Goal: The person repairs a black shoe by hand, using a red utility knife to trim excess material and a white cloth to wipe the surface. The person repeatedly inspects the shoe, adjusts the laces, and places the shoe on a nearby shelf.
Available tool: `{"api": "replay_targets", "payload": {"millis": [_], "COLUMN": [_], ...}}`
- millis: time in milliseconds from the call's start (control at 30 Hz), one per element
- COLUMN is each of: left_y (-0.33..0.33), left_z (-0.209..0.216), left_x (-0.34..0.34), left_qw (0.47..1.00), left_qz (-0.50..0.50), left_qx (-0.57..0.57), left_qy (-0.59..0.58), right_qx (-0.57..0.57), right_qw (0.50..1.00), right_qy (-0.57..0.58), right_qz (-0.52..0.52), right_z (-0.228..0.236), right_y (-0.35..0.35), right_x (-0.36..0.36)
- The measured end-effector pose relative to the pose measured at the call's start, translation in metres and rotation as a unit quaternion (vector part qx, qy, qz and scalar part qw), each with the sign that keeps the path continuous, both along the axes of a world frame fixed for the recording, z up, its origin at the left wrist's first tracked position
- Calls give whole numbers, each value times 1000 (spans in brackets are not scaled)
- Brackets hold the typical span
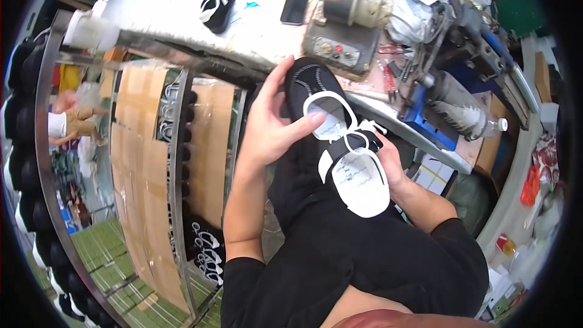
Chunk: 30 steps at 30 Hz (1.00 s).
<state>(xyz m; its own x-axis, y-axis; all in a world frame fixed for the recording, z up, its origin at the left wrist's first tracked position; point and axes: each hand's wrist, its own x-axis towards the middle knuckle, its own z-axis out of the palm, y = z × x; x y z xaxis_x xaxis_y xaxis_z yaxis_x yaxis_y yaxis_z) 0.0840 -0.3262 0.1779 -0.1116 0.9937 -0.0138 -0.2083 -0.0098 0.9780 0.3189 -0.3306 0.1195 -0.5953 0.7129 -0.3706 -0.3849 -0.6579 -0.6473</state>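
Observation:
A black shoe (310,83) with pale stitching on its toe, white trim and a white printed insole (362,188) is held tilted above my lap, toe pointing away. My left hand (270,124) grips it from the left, fingers along the toe's outer side and thumb over the trimmed opening. My right hand (390,161) holds the right side near the strap; its fingers are partly hidden behind the shoe. White cord (355,140) loops and knots across the middle of the shoe.
Ahead is a white workbench (261,30) with another black shoe (218,6), a phone (295,6) and a grey machine with a control box (342,45). A plastic bottle (467,112) lies at the right. On the left stands a metal rack (179,188) with cardboard and shoes. Another person (67,124) is far left.

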Motion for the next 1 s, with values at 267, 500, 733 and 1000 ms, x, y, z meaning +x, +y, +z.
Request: {"api": "replay_targets", "payload": {"millis": [267, 500, 733, 1000], "left_y": [29, 55, 67, 42], "left_z": [28, 26, 22, -8], "left_x": [-17, -25, -29, -17], "left_qw": [998, 998, 999, 993], "left_qz": [-11, -6, -1, 0], "left_qx": [-16, -31, -30, 6], "left_qy": [-57, -47, -28, 119], "right_qx": [-87, -166, -187, 76], "right_qw": [996, 981, 971, 994], "right_qy": [1, 104, 148, -38], "right_qz": [-34, 14, -16, -67], "right_z": [9, -33, 10, -23], "right_y": [27, 43, 53, 20], "right_x": [4, -1, -14, -34]}}
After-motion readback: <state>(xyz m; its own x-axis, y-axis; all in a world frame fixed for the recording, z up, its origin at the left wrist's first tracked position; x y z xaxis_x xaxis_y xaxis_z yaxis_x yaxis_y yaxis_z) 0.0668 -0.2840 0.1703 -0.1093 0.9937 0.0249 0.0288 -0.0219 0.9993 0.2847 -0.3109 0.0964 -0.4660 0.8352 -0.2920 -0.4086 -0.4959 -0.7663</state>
